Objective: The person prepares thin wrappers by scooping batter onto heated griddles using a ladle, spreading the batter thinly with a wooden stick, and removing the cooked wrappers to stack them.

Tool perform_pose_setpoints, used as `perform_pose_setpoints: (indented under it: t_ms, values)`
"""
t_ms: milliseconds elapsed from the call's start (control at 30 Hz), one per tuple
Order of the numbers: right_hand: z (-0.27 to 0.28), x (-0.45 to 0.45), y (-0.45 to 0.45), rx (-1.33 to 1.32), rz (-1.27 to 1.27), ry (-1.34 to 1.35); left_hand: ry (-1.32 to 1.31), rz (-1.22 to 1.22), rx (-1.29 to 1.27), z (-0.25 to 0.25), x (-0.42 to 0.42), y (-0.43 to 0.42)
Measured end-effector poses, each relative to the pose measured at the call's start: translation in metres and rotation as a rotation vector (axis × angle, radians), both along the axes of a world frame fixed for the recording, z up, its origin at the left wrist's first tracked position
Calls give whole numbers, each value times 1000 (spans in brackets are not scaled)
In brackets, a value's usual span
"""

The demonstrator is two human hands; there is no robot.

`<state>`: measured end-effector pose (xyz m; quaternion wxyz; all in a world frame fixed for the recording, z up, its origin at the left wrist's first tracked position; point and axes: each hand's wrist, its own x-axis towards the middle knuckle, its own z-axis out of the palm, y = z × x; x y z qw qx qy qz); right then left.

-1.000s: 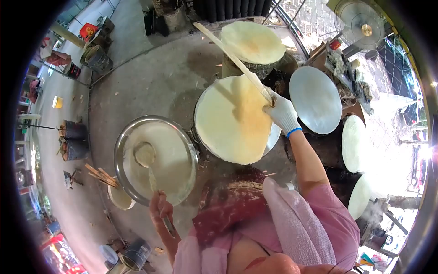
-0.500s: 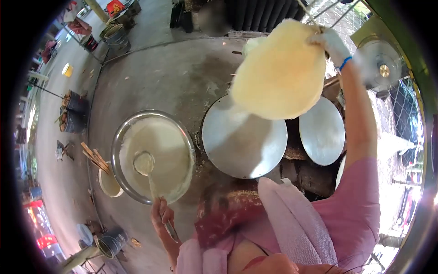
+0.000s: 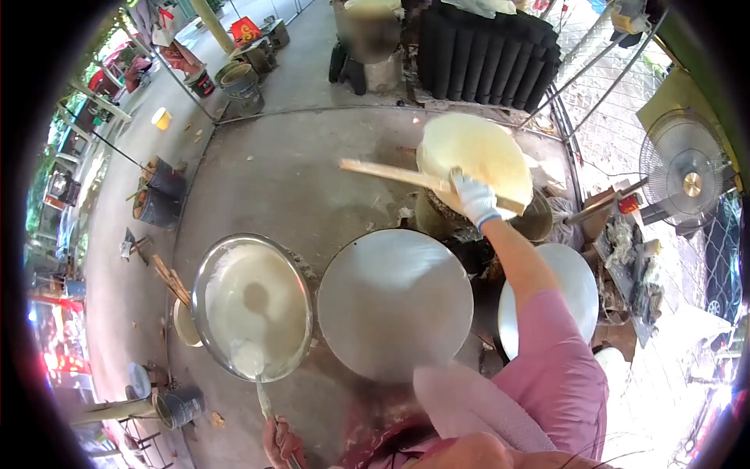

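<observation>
My left hand point(image 3: 283, 443) is closed around the handle of a ladle point(image 3: 248, 358). The ladle's bowl, coated with white batter, is over the near edge of a wide metal basin point(image 3: 197, 291) holding the same batter point(image 3: 269, 285). My right hand point(image 3: 475, 199), in a white glove, grips a flat wooden stick point(image 3: 394, 173) across the near side of a round, pale, thin sheet point(image 3: 474, 148). The sheet lies at the far side, and what supports it is mostly hidden. A round pale griddle plate point(image 3: 394, 305) is between basin and sheet.
A second round plate point(image 3: 578, 277) stands at the right, partly behind my arm. A fan point(image 3: 691, 184) is at the far right. A small bucket point(image 3: 187, 324) with wooden sticks stands left of the basin. A black ribbed object point(image 3: 488, 59) stands at the back.
My right hand has lowered the hanging sheet onto the far side and now holds a wooden stick there. My left hand has drawn the ladle toward the basin's near edge. The view has shifted.
</observation>
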<state>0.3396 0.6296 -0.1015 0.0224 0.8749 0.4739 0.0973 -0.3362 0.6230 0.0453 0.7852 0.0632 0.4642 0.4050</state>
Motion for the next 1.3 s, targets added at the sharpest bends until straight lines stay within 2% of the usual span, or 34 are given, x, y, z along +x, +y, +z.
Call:
perform_pose_setpoints:
  t_ms: [33,100,167,200,233,267,300,333,400,433,467,500,533,567,600,633,700,733,833,867,933,967,1033,1067,1100,1133,1167,1200,1233,1267,1300]
  values:
    - [-11,-4,-2,-91,-80,106,34,17,-34,5,3,-5]
    - [-33,-6,-9,-86,-103,96,76,225,-192,-8,-11,-7]
    - [-41,-1,-17,-68,-129,120,73,175,-202,-10,-25,-12]
    - [-39,0,-18,-55,-146,123,42,16,-131,12,2,-13]
    - [-36,-1,-23,11,-117,127,15,-102,-76,12,5,-11]
    - [-31,-5,-28,74,-91,127,-10,-217,-13,11,8,-10]
    - [-27,-12,-36,134,-70,127,-26,-292,32,-10,-8,-6]
    - [-15,-28,-43,250,-67,166,-44,-376,73,-16,-12,0]
    - [20,-68,-54,165,-167,405,-37,-425,57,-23,-5,12]
    - [58,-109,-69,386,-121,517,-44,-465,41,-25,9,16]
    - [89,-144,-76,414,-94,597,-60,-529,83,-25,28,16]
    - [110,-172,-83,289,-101,823,-78,-594,126,-22,45,15]
    - [121,-204,-91,509,198,669,-96,-655,177,-22,57,16]
    - [132,-236,-98,688,481,446,-91,-726,257,-43,61,21]
    - [148,-262,-106,526,439,541,-83,-782,346,-62,73,22]
    - [164,-289,-114,356,391,620,-57,-792,329,-74,79,21]
    - [207,-331,-120,206,174,986,-6,-810,295,-65,112,13]
    - [207,-341,-126,153,203,894,-97,-879,298,-95,121,23]
    - [201,-344,-147,-20,411,842,-623,-1137,202,-214,137,54]
    - [205,-337,-164,80,415,846,-323,-1108,243,-181,150,35]
    - [215,-319,-210,284,438,848,42,-1046,519,-131,173,-9]
    - [191,-297,-234,505,442,706,114,-1021,746,-116,181,-34]
    - [237,-236,-311,722,289,639,118,-827,808,-70,204,-84]
    - [271,-199,-349,673,-173,968,46,-668,649,-37,223,-110]
    - [224,-157,-393,946,-224,612,-15,-598,562,-26,238,-122]
    - [157,-95,-443,895,-341,223,-86,-615,481,-25,248,-121]
    - [182,-68,-489,1000,-867,809,-158,-631,408,-26,257,-121]
    - [117,-2,-561,815,-975,844,-214,-648,356,-26,263,-120]
    - [86,27,-606,731,-1241,475,-259,-662,319,-26,270,-121]
    - [44,66,-655,589,-1420,289,-285,-666,297,-24,269,-121]
    - [28,94,-691,531,-1583,223,-317,-662,275,-23,272,-125]
